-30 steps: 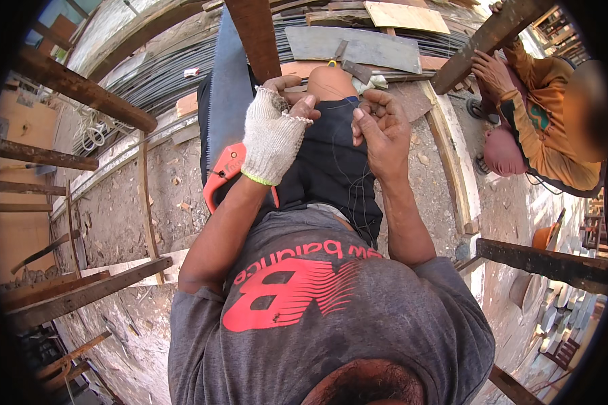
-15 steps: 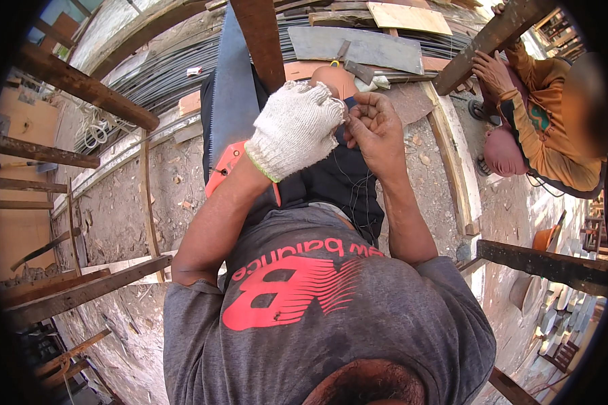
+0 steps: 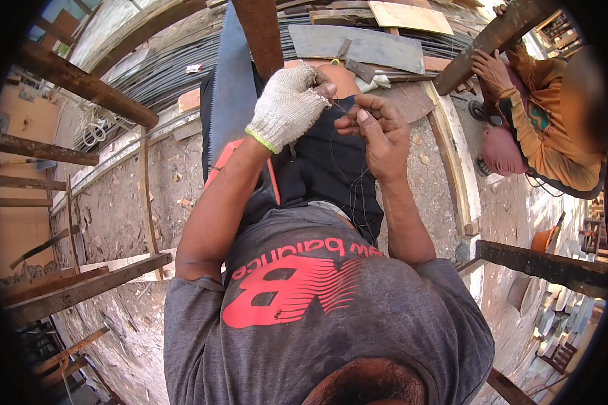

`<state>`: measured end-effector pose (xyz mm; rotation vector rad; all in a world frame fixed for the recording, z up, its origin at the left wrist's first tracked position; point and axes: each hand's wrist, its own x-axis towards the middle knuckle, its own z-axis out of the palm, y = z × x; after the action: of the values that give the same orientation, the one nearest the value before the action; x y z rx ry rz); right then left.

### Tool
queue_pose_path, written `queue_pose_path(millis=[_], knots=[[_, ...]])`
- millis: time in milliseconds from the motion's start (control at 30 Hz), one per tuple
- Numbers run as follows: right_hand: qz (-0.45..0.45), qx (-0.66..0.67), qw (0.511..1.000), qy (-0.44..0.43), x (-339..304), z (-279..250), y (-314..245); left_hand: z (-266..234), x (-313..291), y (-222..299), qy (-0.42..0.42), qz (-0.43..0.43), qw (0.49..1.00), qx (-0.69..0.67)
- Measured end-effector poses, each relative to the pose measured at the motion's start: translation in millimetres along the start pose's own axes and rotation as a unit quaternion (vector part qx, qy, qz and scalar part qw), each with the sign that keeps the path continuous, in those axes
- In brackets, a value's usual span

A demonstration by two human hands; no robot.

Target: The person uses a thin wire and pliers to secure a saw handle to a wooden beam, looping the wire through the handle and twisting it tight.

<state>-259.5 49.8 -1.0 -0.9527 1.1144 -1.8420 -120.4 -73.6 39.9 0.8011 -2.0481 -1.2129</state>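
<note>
My left hand (image 3: 290, 104), in a white knitted glove with bare fingertips, is closed in a pinch on thin dark string (image 3: 342, 108). Just to its right, my bare right hand (image 3: 384, 135) has thumb and fingers bent together around the same string. A short bit of it spans the gap between the hands, and loose tangled loops hang down over my dark trousers (image 3: 314, 169). Under my left forearm lies a handsaw (image 3: 233, 88), its toothed blade pointing away and its orange-red handle (image 3: 271, 181) partly covered by the arm.
A wooden post (image 3: 258, 40) stands just beyond my hands. Long metal rods (image 3: 175, 88), a grey board (image 3: 358, 47) and planks lie at the back. To the right a person in an orange top (image 3: 554, 128) crouches, one hand on a slanted beam (image 3: 493, 44). Timber (image 3: 88, 290) crosses at left.
My hands have moved apart, opening a small gap with string across it. The left hand has turned so its bare fingertips show; the right hand has shifted slightly right and nearer.
</note>
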Motion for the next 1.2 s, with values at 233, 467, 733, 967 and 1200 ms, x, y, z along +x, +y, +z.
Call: queue_pose_path(millis=[233,467,733,967,1200], knots=[[-0.084,-0.189,0.978,0.027,-4.3,-4.9,14.0,-0.7,1.8,-14.9,0.039,-0.035,0.993,0.104],[-0.01,0.019,0.999,-0.03,-0.1,-13.1,13.7,1.1,6.8,-8.4,0.071,-0.008,0.992,0.103],[0.044,0.145,0.988,0.037,11.4,-18.7,13.5,29.2,-22.7,-10.2,0.204,-0.026,0.975,-0.083],[0.05,0.11,0.991,0.06,20.8,-13.3,5.7,57.9,-19.3,-21.4,0.128,-0.203,0.813,-0.531],[0.037,0.102,0.987,0.116,37.6,-20.3,20.0,77.4,-34.3,-21.0,-0.03,-0.264,0.746,-0.611]])
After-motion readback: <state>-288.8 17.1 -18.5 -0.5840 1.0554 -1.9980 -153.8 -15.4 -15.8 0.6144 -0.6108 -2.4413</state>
